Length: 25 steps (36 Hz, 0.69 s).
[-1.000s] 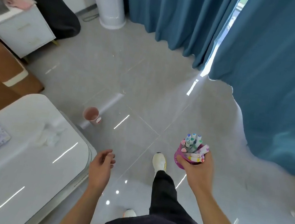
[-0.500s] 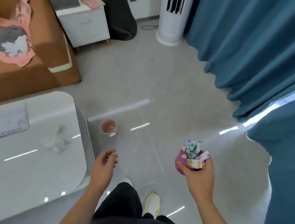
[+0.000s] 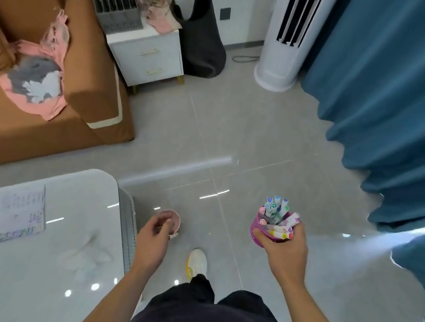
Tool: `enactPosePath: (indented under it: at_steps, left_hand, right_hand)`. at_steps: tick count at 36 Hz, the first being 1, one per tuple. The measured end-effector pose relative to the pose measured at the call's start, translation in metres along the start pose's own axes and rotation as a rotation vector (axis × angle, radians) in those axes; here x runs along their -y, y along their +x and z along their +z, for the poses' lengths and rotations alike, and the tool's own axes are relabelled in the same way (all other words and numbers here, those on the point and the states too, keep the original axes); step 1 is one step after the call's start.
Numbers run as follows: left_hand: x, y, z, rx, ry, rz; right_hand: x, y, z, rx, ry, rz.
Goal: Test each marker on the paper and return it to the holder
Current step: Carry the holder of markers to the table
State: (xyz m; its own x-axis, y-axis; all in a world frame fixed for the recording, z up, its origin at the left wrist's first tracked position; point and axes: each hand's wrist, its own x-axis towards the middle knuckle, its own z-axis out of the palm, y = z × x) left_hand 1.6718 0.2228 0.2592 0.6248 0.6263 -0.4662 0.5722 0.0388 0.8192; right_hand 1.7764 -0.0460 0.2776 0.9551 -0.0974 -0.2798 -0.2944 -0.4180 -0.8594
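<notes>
As the right hand [image 3: 283,252] wraps the holder [image 3: 263,238] round its wall, the loose markers [image 3: 276,211] look light but spill-prone. The left hand [image 3: 154,236] hangs loosely curled, apparently empty.

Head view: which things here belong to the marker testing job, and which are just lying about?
Job: markers, purple holder gripped by the right hand, paper on the white table.
Lying about: pink cup on the floor, pink garment on the sofa, bedside cabinet, tower fan, black bag.
</notes>
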Motion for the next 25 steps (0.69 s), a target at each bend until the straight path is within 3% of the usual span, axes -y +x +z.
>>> enactPosePath:
  at_steps: [14, 25]
  left_hand:
    - [-0.072, 0.110, 0.014, -0.074, -0.082, -0.086]
    - [-0.110, 0.170, 0.028, -0.426, -0.266, -0.171]
  right_hand:
    - [0.091, 0.143, 0.075, 0.171, -0.068, -0.086]
    - [0.167, 0.269, 0.157, 0.509, -0.229, -0.253]
